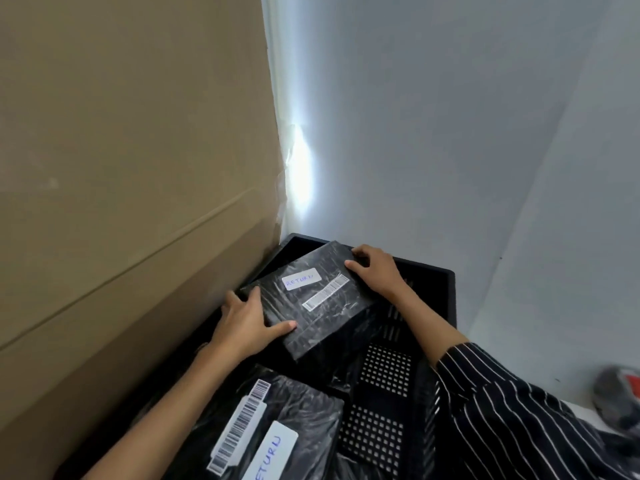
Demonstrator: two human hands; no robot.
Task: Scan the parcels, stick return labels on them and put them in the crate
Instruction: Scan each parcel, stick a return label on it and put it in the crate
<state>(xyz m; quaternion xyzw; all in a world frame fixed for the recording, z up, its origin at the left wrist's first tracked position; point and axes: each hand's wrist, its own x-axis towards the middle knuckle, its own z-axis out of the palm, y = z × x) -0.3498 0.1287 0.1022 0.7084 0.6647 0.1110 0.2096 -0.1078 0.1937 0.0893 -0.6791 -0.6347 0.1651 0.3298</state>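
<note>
Black film-wrapped rectangular parcel (313, 306), white RETURN label (301, 278) stuck on, hangs tilted over the far end of the black perforated plastic crate (433, 267). Our left hand (242, 320) and right hand (377, 271) clasp opposite corners. We judge placing is the step; next, lower it flat and let go.
</note>
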